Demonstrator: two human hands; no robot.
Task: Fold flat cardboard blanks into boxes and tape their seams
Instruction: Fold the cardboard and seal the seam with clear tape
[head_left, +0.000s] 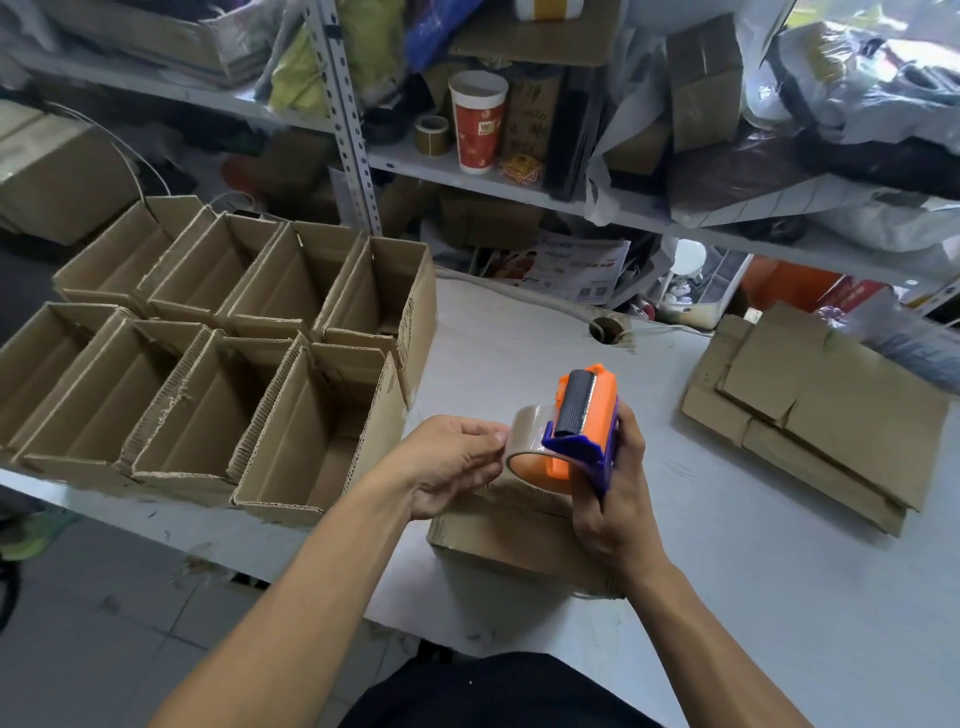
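Observation:
My right hand (615, 499) grips an orange and blue tape dispenser (584, 421) upright above the table. Its clear tape roll (527, 447) faces left, and the fingertips of my left hand (452, 462) pinch at the roll's edge. Under both hands a folded cardboard box (519, 545) lies on the white table (727, 597). A stack of flat cardboard blanks (821, 410) lies at the right. Several finished open boxes (218, 353) stand in two rows at the left.
Metal shelving (353, 130) behind the table holds bags, cardboard, a red paper cup (478, 122) and a small tape roll (432, 134). A cable hole (605, 328) sits in the tabletop at the back. Tiled floor (104, 623) shows at the lower left.

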